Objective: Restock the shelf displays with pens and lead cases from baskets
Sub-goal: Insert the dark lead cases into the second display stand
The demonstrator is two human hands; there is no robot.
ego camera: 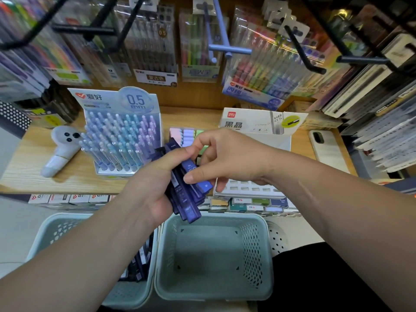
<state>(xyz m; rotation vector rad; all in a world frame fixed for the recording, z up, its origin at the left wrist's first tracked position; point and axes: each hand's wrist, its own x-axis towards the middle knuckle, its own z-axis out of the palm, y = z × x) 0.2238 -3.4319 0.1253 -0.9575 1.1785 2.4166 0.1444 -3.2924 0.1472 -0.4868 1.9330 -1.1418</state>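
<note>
Both forearms come in from the bottom corners & meet over the shelf (29, 163) edge, above two pale green baskets: left basket (67, 216) w/ dark cases inside, right basket (225, 216) directly under the hands. Pen display (121, 136) & lead display box (258, 129) sit behind. Left hand (146, 190) palm-up, fingers curled round a fanned stack of dark blue lead cases (189, 206). Right hand (225, 158) above, thumb & fingers pinching the top case.

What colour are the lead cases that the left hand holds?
The lead cases are dark blue, one lighter violet-blue; best seen in the head view.
</note>
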